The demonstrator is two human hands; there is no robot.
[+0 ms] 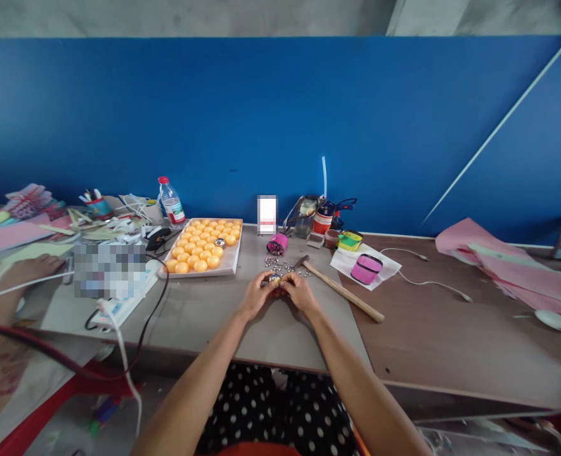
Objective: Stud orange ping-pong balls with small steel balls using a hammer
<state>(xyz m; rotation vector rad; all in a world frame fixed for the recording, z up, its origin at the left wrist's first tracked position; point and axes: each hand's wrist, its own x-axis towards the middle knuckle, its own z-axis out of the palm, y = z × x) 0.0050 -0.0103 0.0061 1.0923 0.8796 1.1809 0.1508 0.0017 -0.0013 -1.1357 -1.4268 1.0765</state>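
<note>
My left hand and my right hand meet over the grey table top, fingers curled round a small orange ball partly covered in shiny studs. Both hands grip it between them. Just beyond lies a scatter of small silver studs. A white tray holding several orange balls sits to the upper left. A wooden-handled hammer lies to the right of my right hand.
A pink tipped-over cup, a water bottle, small jars and a pink pouch on paper stand at the back. A power strip with cables lies at left. Another person's arm rests at far left. Pink sheets at right.
</note>
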